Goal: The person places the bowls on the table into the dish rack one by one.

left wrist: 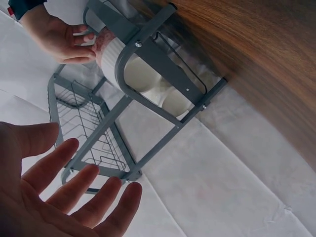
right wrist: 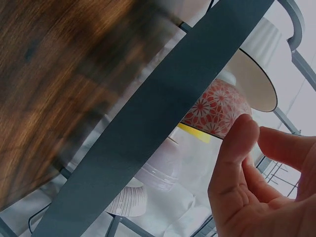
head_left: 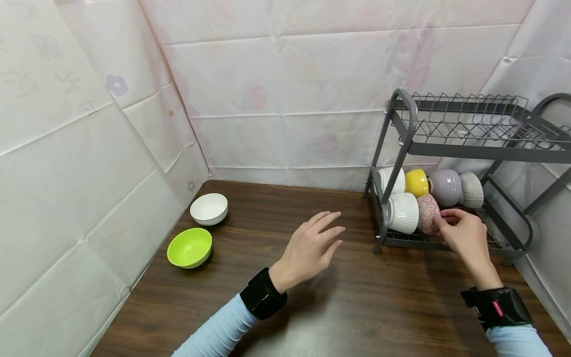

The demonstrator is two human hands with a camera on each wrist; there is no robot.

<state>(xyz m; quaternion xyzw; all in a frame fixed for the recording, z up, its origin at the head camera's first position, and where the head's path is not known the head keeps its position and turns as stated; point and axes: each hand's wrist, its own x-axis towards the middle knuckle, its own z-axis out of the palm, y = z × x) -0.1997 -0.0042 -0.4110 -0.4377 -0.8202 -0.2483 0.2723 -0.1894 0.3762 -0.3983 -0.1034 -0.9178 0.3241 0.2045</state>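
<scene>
My right hand reaches into the lower tier of the dish rack and pinches the edge of a red flower-patterned bowl. This bowl stands on its side, right beside a white ribbed bowl. Behind these two are a white bowl, a yellow bowl, a lavender bowl and a striped white bowl. Over the middle of the table, my left hand is held with fingers spread, holding nothing; its palm and fingers show in the left wrist view.
The grey two-tier dish rack stands at the right, its upper wire basket above my right hand. On the table's left side sit a white bowl and a lime green bowl. Pale sheeting hangs behind the brown wooden table.
</scene>
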